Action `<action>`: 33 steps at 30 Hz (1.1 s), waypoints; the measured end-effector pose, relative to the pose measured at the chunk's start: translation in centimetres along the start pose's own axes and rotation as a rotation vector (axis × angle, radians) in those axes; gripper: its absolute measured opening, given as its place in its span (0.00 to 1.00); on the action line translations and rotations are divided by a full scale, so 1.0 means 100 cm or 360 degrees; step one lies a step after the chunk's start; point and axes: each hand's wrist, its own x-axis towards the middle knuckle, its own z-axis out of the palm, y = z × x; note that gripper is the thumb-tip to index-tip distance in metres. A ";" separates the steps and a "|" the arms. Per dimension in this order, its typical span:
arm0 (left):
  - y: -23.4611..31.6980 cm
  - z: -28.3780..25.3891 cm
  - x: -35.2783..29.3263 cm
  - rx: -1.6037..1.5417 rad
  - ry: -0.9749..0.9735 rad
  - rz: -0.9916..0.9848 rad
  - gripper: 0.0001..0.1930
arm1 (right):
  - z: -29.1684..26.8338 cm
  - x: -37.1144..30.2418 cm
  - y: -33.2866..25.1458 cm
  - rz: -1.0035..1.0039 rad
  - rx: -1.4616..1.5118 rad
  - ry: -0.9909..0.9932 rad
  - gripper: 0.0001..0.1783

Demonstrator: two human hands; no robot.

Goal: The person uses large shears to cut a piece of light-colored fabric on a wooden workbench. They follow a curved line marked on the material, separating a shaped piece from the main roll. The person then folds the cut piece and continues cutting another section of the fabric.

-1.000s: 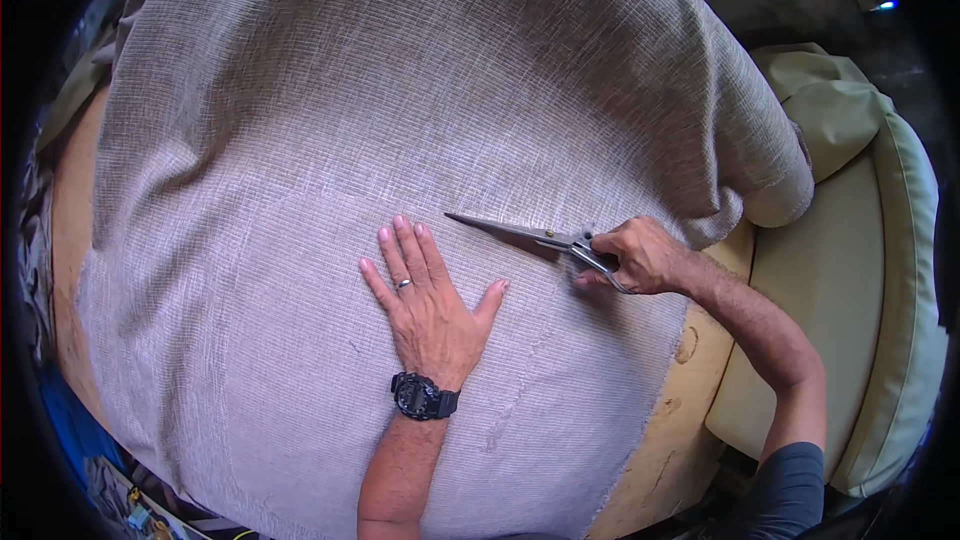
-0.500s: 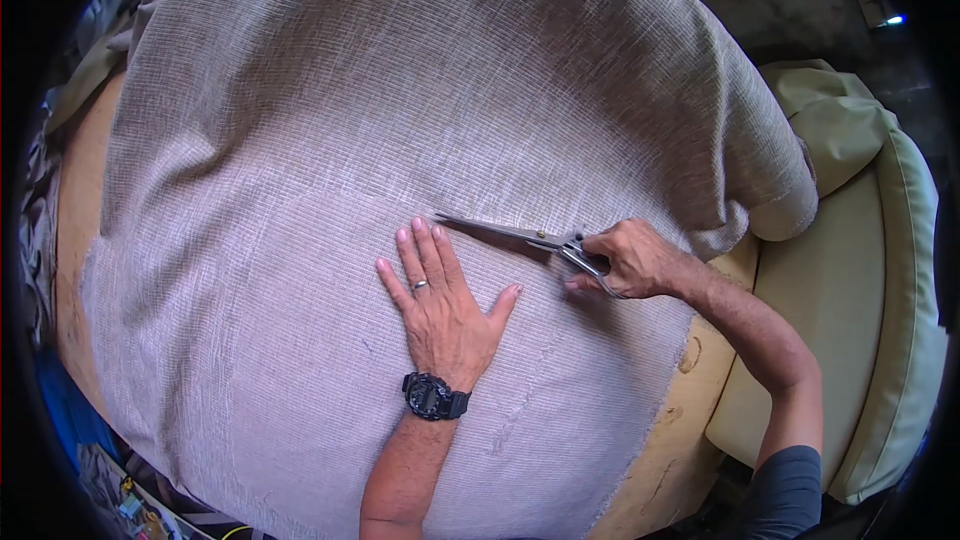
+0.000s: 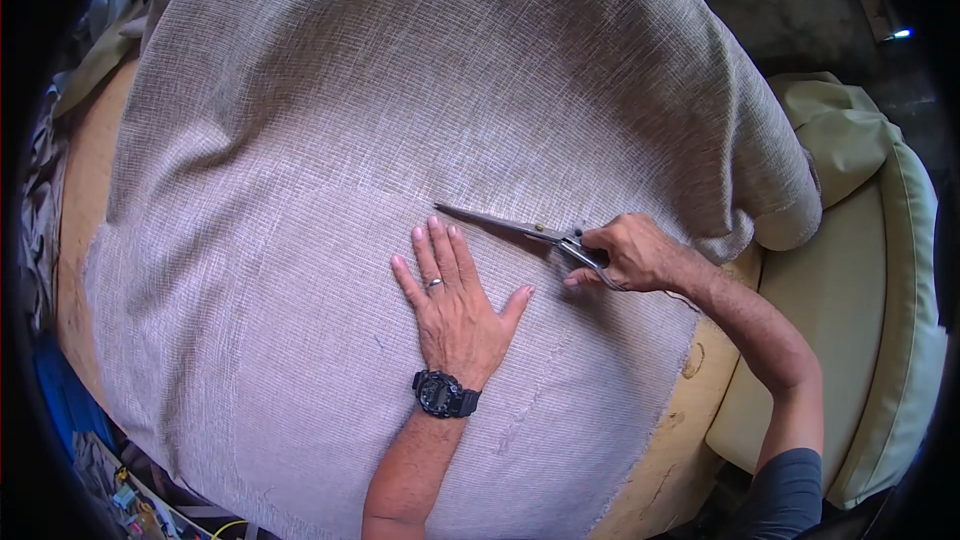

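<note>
A large piece of beige woven fabric (image 3: 330, 370) covers most of the table, its far part folded over and bulging up in a big roll. My left hand (image 3: 460, 315) lies flat on the lighter lower layer, fingers spread, with a ring and a black wristwatch. In my right hand (image 3: 635, 255) are long metal scissors (image 3: 540, 232), thumb and fingers in the handles. Their blades look nearly closed and lie along the border between the lighter layer and the folded fabric. The blade tip sits just beyond my left fingertips.
Bare wooden tabletop (image 3: 665, 460) shows at the right and left edges. A pale green upholstered cushion or seat (image 3: 820, 320) stands against the right side. Small items lie in a box (image 3: 140, 500) at lower left, near a blue thing (image 3: 70, 395).
My left hand has slid slightly right, still flat on the fabric. The scissor tip has shifted a little away from me; the right hand is almost in the same place.
</note>
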 end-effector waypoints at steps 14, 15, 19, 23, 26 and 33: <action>-0.002 -0.005 -0.002 -0.0043 0.0045 0.0011 0.57 | -0.004 0.019 -0.019 -0.0186 -0.0092 0.0168 0.41; -0.002 -0.004 -0.003 -0.0044 0.0053 0.0011 0.57 | -0.002 0.021 -0.019 -0.0199 -0.0117 0.0178 0.41; 0.000 -0.010 -0.002 -0.0070 0.0037 0.0010 0.56 | -0.009 0.028 -0.035 -0.0173 -0.0247 0.0234 0.42; -0.001 -0.007 -0.004 -0.0151 0.0116 0.0042 0.57 | -0.005 0.031 -0.034 -0.0267 -0.0203 0.0368 0.41; -0.003 -0.010 -0.002 -0.0163 0.0128 0.0051 0.56 | -0.007 0.031 -0.028 -0.0189 -0.0199 0.0331 0.38; -0.017 -0.031 -0.004 -0.0499 0.0041 0.0065 0.52 | -0.025 0.024 -0.048 -0.0121 -0.0250 0.0330 0.36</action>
